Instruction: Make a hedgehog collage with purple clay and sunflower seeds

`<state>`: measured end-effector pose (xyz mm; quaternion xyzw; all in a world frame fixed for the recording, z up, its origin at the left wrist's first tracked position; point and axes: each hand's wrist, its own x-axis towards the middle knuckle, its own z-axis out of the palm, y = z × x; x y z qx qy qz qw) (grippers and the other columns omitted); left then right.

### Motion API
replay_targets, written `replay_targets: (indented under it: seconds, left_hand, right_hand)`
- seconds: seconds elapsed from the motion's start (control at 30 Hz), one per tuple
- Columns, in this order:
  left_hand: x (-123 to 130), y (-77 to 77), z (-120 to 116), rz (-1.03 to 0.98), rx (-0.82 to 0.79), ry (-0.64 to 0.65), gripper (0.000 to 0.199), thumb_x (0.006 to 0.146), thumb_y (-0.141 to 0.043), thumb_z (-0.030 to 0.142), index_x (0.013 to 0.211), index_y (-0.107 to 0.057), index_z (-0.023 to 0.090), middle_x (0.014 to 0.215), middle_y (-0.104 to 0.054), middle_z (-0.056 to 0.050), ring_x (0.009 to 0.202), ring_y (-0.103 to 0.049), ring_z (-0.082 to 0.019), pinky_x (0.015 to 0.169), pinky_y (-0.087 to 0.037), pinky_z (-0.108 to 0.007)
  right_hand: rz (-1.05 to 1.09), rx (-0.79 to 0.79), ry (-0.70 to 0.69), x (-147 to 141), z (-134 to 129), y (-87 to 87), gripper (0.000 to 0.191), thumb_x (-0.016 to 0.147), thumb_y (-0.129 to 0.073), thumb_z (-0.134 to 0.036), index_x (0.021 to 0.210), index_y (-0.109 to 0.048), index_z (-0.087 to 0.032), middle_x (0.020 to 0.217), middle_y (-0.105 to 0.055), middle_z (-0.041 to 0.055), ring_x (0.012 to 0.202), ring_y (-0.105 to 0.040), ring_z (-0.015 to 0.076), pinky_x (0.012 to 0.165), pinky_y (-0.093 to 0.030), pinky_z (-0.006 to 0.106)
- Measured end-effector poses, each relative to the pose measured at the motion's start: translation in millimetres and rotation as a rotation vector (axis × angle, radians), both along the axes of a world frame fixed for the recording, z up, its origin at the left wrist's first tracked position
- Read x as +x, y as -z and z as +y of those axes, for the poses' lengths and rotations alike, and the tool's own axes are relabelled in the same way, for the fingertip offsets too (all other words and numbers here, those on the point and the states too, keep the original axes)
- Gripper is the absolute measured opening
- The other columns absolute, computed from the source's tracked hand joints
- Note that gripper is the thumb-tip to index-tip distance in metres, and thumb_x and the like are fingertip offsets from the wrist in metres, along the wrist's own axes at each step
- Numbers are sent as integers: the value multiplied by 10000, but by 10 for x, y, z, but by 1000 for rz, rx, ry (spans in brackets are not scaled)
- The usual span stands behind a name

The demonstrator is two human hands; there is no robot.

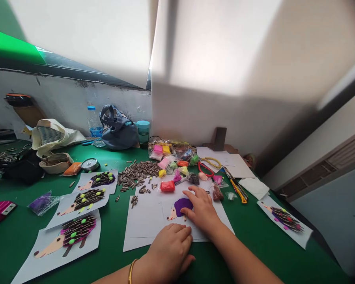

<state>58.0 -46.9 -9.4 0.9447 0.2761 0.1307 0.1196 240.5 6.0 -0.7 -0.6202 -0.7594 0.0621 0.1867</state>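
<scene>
A sheet of white paper [144,221] lies in front of me with a hedgehog figure on it: a purple body [182,207] and a pale pointed face [172,214] with a dark nose. My right hand [201,209] is over the hedgehog's right side, fingers spread and thumb at the purple body; it covers part of the figure. Along the paper's lower edge rests my left hand [170,246], wearing a gold bracelet, its fingers lying flat and thumb apart. Nothing shows in either hand. Several sunflower seeds [134,201] lie on the paper's left side.
A pile of sunflower seeds [136,173] and bags of coloured clay [165,152] lie behind the paper. Red-handled scissors [205,169] and a yellow cutter [239,191] are to the right. Finished-looking hedgehog pictures [73,236] lie left, another picture [284,221] right.
</scene>
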Motion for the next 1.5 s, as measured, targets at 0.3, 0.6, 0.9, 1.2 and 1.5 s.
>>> replay_targets:
  seconds: [0.3, 0.6, 0.9, 1.2, 1.5]
  left_hand:
    - [-1, 12, 2, -19, 9, 8, 301, 852, -643, 358, 1083, -587, 173, 1141, -646, -127, 1051, -593, -272, 913, -492, -411]
    - [-9, 26, 2, -20, 13, 9, 324, 846, -647, 360, 1100, -586, 168, 1154, -643, -130, 1060, -589, -280, 915, -491, -419]
    - [-9, 31, -3, -15, 11, 5, 320, 854, -642, 371, 1098, -585, 171, 1155, -640, -130, 1062, -586, -276, 922, -486, -415]
    - [5, -2, -4, -18, 29, -10, 276, 866, -625, 353, 1076, -593, 178, 1125, -646, -119, 1032, -586, -262, 897, -486, -399]
    - [-10, -28, 14, -25, 94, -74, 128, 845, -641, 294, 789, -595, 188, 817, -641, -51, 780, -578, -214, 679, -492, -340]
  right_hand:
    - [4, -32, 11, -72, 79, -35, 561, 775, -727, -362, 1309, -561, -314, 1440, -462, 83, 1332, -382, 322, 1036, -353, 506]
    - [43, -123, -3, -4, 109, -96, 700, 712, -769, -448, 1355, -517, -335, 1510, -383, 69, 1393, -308, 316, 1090, -287, 518]
    - [15, -127, -20, -63, 124, -52, 661, 772, -712, -451, 1382, -482, -344, 1528, -367, 68, 1402, -294, 311, 1076, -280, 520]
    - [-4, -51, 15, -75, 150, -14, 638, 768, -715, -490, 1352, -520, -318, 1481, -431, 83, 1354, -350, 318, 1046, -305, 510]
    - [66, 3, 31, 192, 114, 26, 205, 896, -556, -234, 1021, -713, -276, 1137, -656, 48, 1099, -549, 237, 931, -418, 384]
